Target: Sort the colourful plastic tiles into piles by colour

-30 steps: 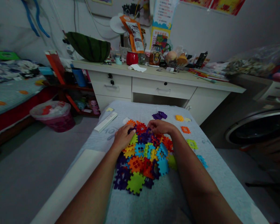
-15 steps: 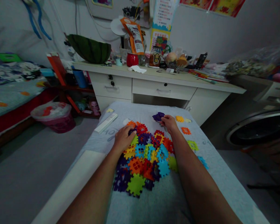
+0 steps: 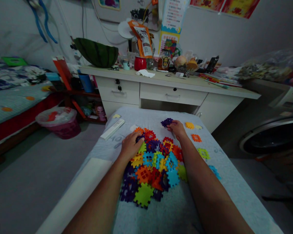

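My left hand point(image 3: 132, 145) rests on the left side of a heap of colourful notched plastic building tiles point(image 3: 151, 159), thumb apart from the fingers. A dark purple tile shows beside its thumb, and its other fingertips are partly hidden among the tiles. Beyond the heap, my right hand point(image 3: 177, 128) is at the near edge of a purple tile point(image 3: 166, 122) that lies on the cloth, its fingers loosely apart. Down the right side lie single tiles: yellow point(image 3: 189, 125), orange point(image 3: 196, 138), lime green point(image 3: 203, 153) and blue point(image 3: 214, 172).
A pale cloth covers the table point(image 3: 234, 195). A long white box point(image 3: 112, 129) lies at its left edge. Behind stands a white desk point(image 3: 127, 92) with a watermelon half point(image 3: 97, 53) and a red pot point(image 3: 140, 63). A washing machine point(image 3: 271, 123) is at right, a pink bin point(image 3: 61, 125) at left.
The view has shifted slightly. My right fingers have slid a little toward the near edge of the purple tile, which lies in the same place. My left hand stays on the heap.
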`<state>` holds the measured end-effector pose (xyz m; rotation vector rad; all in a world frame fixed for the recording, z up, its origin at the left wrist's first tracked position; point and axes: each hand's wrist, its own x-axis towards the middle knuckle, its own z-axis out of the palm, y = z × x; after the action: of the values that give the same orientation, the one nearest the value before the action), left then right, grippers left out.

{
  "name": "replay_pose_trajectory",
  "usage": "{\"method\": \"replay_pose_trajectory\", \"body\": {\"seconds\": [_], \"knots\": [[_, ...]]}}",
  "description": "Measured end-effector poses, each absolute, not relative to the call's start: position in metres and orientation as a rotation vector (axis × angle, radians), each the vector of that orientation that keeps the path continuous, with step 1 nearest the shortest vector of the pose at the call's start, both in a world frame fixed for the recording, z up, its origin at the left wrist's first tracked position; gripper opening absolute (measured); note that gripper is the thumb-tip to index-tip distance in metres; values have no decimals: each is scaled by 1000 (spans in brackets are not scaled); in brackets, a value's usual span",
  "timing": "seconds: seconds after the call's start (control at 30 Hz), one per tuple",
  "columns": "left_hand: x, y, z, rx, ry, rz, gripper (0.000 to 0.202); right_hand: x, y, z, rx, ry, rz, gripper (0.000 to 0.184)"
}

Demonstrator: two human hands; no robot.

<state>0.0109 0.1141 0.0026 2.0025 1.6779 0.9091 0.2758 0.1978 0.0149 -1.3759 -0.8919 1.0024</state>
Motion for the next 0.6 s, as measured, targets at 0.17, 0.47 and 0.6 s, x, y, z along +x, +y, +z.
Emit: {"method": "replay_pose_trajectory", "body": {"seconds": [0.17,0.47,0.6], "knots": [[11,115,2,2011,1659,934,26,282,203,11,-1600,-1072,749,34],[7,121,-11,1958,1589,1084,27,279,197,20,-1569,-1521,721,27],[6,120,-8,1929,1644,1178,25,265,184,42,-1500,-1849,751,15]]}}
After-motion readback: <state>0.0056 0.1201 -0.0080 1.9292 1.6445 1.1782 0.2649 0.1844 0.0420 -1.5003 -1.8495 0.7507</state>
